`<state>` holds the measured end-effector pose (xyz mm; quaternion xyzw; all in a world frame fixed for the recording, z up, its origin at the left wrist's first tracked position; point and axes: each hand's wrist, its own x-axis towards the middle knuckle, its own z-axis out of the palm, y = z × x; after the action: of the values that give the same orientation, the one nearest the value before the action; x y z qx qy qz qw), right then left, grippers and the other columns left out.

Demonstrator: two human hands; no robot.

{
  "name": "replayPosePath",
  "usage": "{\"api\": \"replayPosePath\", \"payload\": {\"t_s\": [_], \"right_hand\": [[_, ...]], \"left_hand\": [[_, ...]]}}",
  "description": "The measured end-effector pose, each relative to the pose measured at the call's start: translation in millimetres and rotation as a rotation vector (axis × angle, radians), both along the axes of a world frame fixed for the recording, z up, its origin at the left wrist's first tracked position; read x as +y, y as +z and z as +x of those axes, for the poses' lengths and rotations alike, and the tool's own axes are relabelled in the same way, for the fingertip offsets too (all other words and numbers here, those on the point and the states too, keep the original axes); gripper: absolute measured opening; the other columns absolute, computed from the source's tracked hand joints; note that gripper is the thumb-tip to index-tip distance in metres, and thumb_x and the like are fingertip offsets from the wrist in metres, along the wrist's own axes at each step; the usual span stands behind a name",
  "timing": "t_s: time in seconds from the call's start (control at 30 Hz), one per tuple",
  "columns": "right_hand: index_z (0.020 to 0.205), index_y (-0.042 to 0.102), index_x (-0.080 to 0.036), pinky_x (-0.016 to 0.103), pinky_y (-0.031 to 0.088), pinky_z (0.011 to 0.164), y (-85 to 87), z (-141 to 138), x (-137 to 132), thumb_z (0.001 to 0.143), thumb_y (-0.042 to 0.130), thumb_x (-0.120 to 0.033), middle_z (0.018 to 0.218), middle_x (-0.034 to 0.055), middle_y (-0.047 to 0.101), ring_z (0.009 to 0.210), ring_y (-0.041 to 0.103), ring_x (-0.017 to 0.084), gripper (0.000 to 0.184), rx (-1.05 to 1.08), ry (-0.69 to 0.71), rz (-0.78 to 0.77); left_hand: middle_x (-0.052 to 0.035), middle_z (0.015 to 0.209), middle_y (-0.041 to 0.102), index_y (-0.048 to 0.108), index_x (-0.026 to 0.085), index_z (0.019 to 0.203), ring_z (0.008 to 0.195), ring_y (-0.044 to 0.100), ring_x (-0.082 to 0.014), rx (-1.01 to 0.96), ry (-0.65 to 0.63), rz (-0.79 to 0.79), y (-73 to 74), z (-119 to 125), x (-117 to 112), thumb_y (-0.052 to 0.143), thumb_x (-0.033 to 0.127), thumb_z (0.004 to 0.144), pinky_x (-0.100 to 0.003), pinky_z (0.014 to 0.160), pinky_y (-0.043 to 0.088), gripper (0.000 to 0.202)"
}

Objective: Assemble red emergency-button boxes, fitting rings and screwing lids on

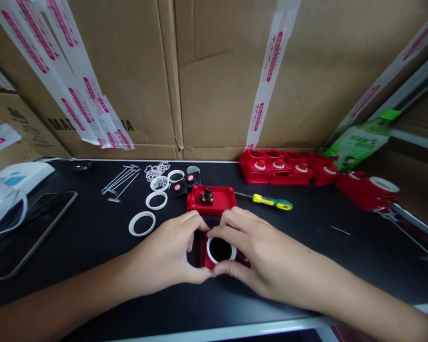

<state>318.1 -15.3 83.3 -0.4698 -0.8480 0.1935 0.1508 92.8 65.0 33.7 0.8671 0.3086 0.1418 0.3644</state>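
My left hand (pixel 174 249) and my right hand (pixel 251 249) meet at the middle of the black table, both with fingers curled around a red plastic cover (pixel 204 256). A white ring (pixel 219 250) sits in the cover's round hole, and my fingertips pinch at its far edge. Just behind the hands lies an open red box base (pixel 211 199) with a small black switch part (pixel 207 196) standing inside it.
Loose white rings (pixel 141 223) lie to the left, with metal pins (pixel 121 180) and black-and-red knobs (pixel 183 184) behind them. A yellow-green screwdriver (pixel 271 202) lies at right. A row of assembled red boxes (pixel 281 167) stands at back right. A tablet (pixel 24 228) lies far left, cardboard boxes (pixel 214 71) behind.
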Motion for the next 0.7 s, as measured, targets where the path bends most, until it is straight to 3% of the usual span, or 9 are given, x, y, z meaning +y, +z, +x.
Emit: {"api": "replayPosePath", "payload": {"t_s": [0.2,0.33,0.47,0.57,0.7], "right_hand": [[0.11,0.072,-0.019,0.051,0.048,0.095,-8.7,-13.7,-5.0,0.093,0.082,-0.042,0.108,0.0093,0.068,0.1,0.063,0.029,0.031,-0.041,-0.216,0.027],[0.099,0.068,-0.017,0.051,0.049,0.092,-12.7,-12.9,-2.7,0.091,0.083,-0.046,0.104,0.0086,0.067,0.096,0.062,0.029,0.033,-0.064,-0.237,0.071],[0.118,0.07,-0.019,0.043,0.052,0.098,-9.1,8.2,9.5,0.086,0.088,-0.055,0.12,0.0082,0.066,0.112,0.063,0.026,0.051,0.081,-0.044,-0.032],[0.13,0.069,-0.021,0.037,0.051,0.107,-5.6,23.4,18.9,0.09,0.087,-0.046,0.13,0.0087,0.065,0.122,0.062,0.023,0.051,0.186,0.125,-0.095],[0.133,0.07,-0.019,0.035,0.048,0.114,-4.9,27.5,23.9,0.094,0.084,-0.029,0.135,0.0092,0.066,0.125,0.063,0.021,0.043,0.229,0.224,-0.126]], "left_hand": [[0.0021,0.089,0.061,0.062,0.023,0.099,0.07,0.06,-0.0183,0.029,0.079,0.054,0.7,2.9,-11.4,0.09,0.037,0.073,-0.031,0.061,0.041,0.04],[0.0012,0.094,0.062,0.062,0.023,0.099,0.073,0.06,-0.0177,0.029,0.047,0.038,2.2,1.1,-11.1,0.088,0.032,0.075,-0.031,0.062,0.042,0.036],[0.0038,0.091,0.06,0.066,0.024,0.106,0.07,0.056,-0.0153,0.014,-0.02,-0.013,3.8,-1.6,-1.1,0.09,0.035,0.078,-0.03,0.061,0.041,0.039],[0.0038,0.095,0.06,0.067,0.024,0.107,0.073,0.057,-0.0142,-0.004,-0.099,-0.038,4.1,-2.9,8.0,0.089,0.033,0.082,-0.028,0.063,0.043,0.035],[0.0037,0.095,0.063,0.067,0.023,0.101,0.079,0.061,-0.0151,-0.01,-0.188,-0.087,3.6,-4.4,16.2,0.087,0.032,0.086,-0.027,0.069,0.048,0.027]]}}
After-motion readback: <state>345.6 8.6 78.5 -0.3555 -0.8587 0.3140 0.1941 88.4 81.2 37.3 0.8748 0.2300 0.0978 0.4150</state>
